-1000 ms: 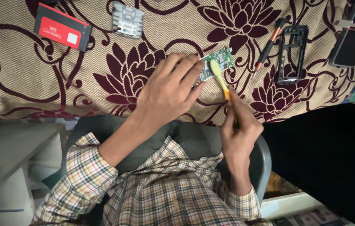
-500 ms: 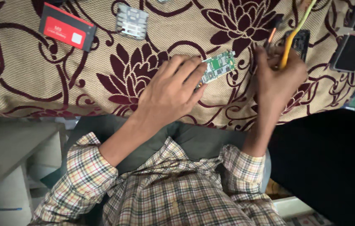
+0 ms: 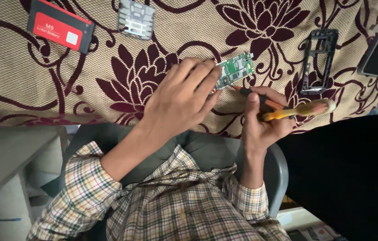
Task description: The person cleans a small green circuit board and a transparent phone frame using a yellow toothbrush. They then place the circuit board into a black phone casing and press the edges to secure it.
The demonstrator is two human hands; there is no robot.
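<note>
I'm pinning the green circuit board (image 3: 235, 71) flat on the floral cloth (image 3: 42, 89) with my left hand (image 3: 178, 98), fingertips pressing on its left end, so that hand is bearing down on it rather than closing around it. My right hand (image 3: 262, 120) is clenching two tools at once: a yellow toothbrush (image 3: 298, 110) lying across the palm with its bristle head sticking out to the right, and a dark screwdriver with an orange shaft (image 3: 253, 94) whose tip is pointing at the board's lower edge, just beside it. The board is sitting near the cloth's middle. A black phone frame (image 3: 318, 60) is lying well to its right, a grey keypad (image 3: 136, 18) and a red-and-black battery (image 3: 60, 26) are lying up top left.
</note>
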